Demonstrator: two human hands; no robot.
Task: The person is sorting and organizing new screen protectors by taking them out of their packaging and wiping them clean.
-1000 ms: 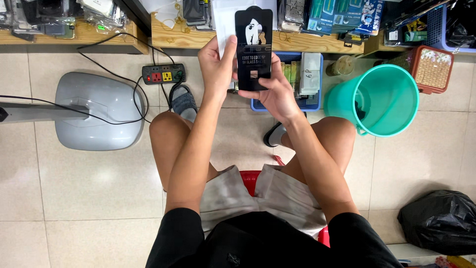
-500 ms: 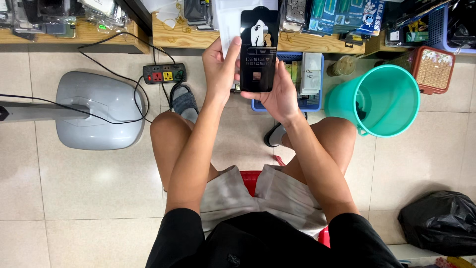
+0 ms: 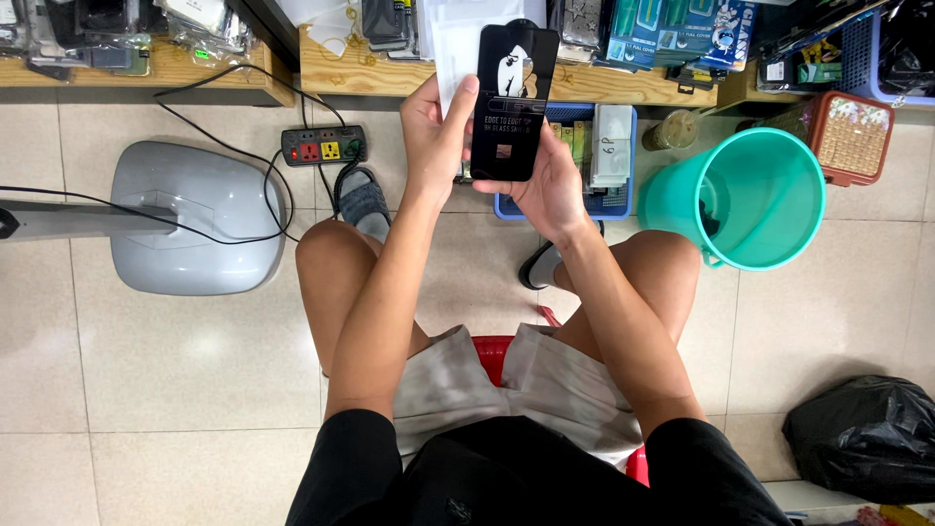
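Left hand [image 3: 438, 131] pinches the long edge of a black flat pack [image 3: 513, 102], held upright over the blue basket [image 3: 623, 200]; right hand [image 3: 545, 185] cups its lower end — step judged: checking the pack; next needs a firm edge grip; teal bucket [image 3: 779, 209] just right.

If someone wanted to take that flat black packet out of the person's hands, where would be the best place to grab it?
Probably the top end of the flat black packet, coming from above. It stands upright and thin, with its upper edge free. The left hand covers its left edge and the right hand cups its bottom, so only the top and upper right side are open for a pinch across the faces.
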